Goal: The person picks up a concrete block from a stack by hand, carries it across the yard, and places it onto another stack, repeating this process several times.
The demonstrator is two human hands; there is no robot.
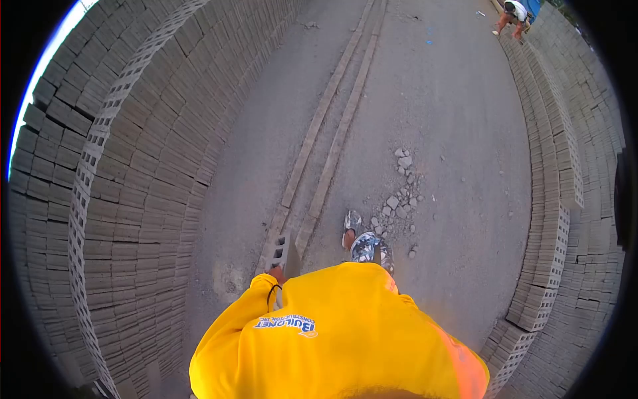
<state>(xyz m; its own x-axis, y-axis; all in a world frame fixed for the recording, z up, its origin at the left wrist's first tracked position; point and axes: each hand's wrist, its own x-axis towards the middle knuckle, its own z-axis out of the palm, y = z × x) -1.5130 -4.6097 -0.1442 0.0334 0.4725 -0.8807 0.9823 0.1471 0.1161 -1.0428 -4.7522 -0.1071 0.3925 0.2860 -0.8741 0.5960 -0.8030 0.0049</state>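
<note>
A grey hollow concrete block [282,255] hangs low in front of me, its end with the square holes facing up. My left hand [277,273] is closed at the near edge of this block, and most of its fingers are hidden by the block and the yellow sleeve. A dark band circles the left wrist. My right hand does not show; the yellow shirt covers that side of my body. Below the block run two long narrow rails [342,126] along the ground.
High stacks of concrete blocks [153,166] line the left, and lower rows [541,166] line the right. Broken rubble [397,203] lies on the ground ahead of my feet [353,223]. At the far right another person [515,13] bends over the blocks.
</note>
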